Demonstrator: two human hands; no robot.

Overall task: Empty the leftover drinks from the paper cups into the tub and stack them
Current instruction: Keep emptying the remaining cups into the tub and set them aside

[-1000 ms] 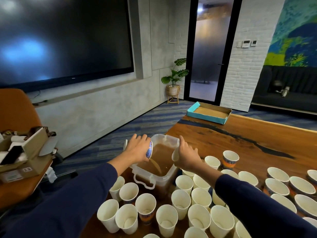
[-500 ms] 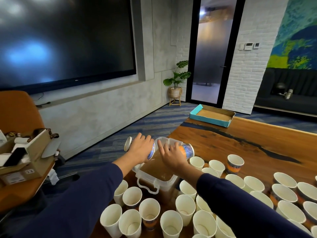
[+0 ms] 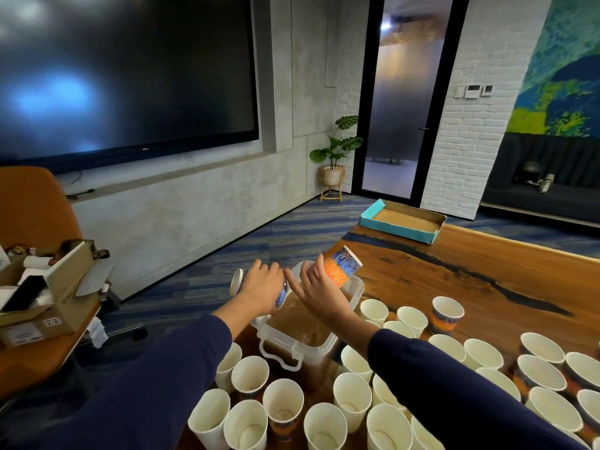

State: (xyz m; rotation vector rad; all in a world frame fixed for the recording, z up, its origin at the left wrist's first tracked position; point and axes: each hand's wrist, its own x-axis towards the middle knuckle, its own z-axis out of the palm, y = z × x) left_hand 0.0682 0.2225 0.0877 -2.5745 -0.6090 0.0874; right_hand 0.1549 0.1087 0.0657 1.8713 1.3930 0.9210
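A clear plastic tub (image 3: 354, 292) with brown liquid stands on the wooden table's near left corner. My left hand (image 3: 261, 290) grips a paper cup (image 3: 237, 280) lying sideways over the tub's left rim, its mouth toward the right. My right hand (image 3: 319, 292) holds an orange and blue patterned paper cup (image 3: 341, 267) tilted above the tub, bottom pointing up and to the right. The two cups' mouths face each other, a small gap apart. Several white paper cups (image 3: 282, 404) stand open around the tub.
The wooden table (image 3: 487, 264) stretches to the right; a teal cardboard tray (image 3: 402, 220) lies at its far end. More cups (image 3: 448, 311) crowd the right side. An orange chair (image 3: 32, 206) and a side surface with boxes (image 3: 42, 297) stand to the left.
My right hand has turned its cup from pouring into the tub to bottom-up and brought it toward the cup in my left hand. The left hand has stayed over the tub's rim.
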